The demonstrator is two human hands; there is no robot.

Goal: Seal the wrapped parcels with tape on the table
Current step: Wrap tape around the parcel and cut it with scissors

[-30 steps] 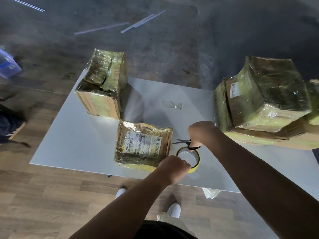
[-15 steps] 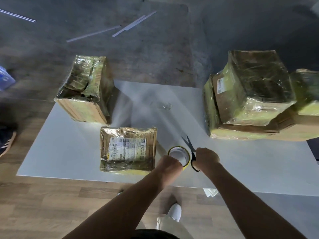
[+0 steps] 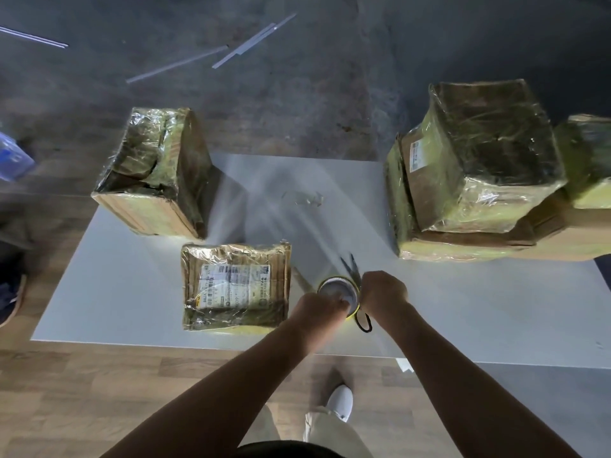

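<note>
A flat parcel (image 3: pixel 235 287) wrapped in clear film, label up, lies near the front edge of the white table (image 3: pixel 132 292). Just right of it is a yellow tape roll (image 3: pixel 337 289). My left hand (image 3: pixel 317 309) grips the roll's near side. My right hand (image 3: pixel 383 292) holds black-handled scissors (image 3: pixel 352 266) against the roll's right side, blades pointing away from me, one handle loop hanging below the wrist. A taller wrapped box (image 3: pixel 158 170) stands at the back left. A stack of wrapped boxes (image 3: pixel 479 173) fills the right.
A scrap of clear film (image 3: pixel 305 198) lies mid-table. Thin metal strips (image 3: pixel 251 44) lie on the dark floor beyond the table. A blue plastic item (image 3: pixel 13 157) is at the left edge. My white shoes (image 3: pixel 340 401) show below the table's front edge.
My right hand has moved with the scissors from the roll's far side down to its right side, close to my left hand. My left hand has kept its grip on the roll.
</note>
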